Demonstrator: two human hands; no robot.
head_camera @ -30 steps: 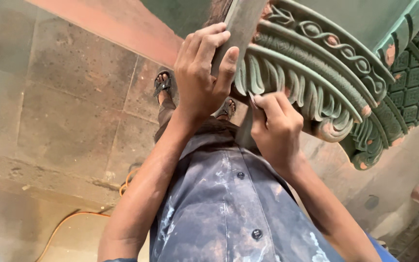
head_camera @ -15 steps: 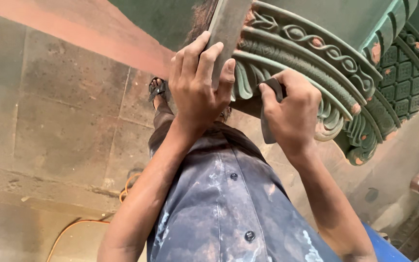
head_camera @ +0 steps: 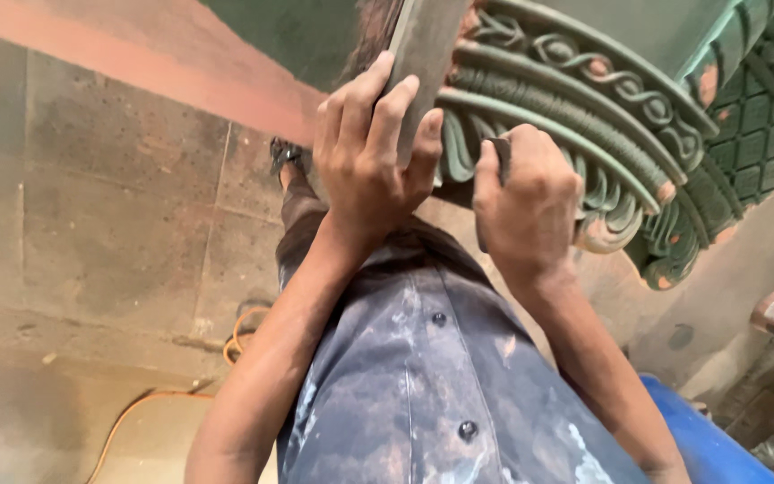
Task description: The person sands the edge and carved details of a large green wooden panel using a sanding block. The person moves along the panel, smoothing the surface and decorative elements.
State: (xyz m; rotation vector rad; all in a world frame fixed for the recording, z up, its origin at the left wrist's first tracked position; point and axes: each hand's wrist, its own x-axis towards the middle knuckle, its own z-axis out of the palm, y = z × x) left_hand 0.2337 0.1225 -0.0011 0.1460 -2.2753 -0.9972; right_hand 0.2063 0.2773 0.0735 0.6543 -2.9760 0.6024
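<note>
Left hand wraps a flat grey metal bar — fingers clamped round its edge, holding it upright against the green carved moulding, seemingly as a brace. Right hand sits just beside it, fingers closed on a small dark tool pressed into the scrollwork. Stone floor and orange cable lie below.

I see a stone-slab floor, dusty, orange cable trailing across it, blue drum lower right, flat daylight.
</note>
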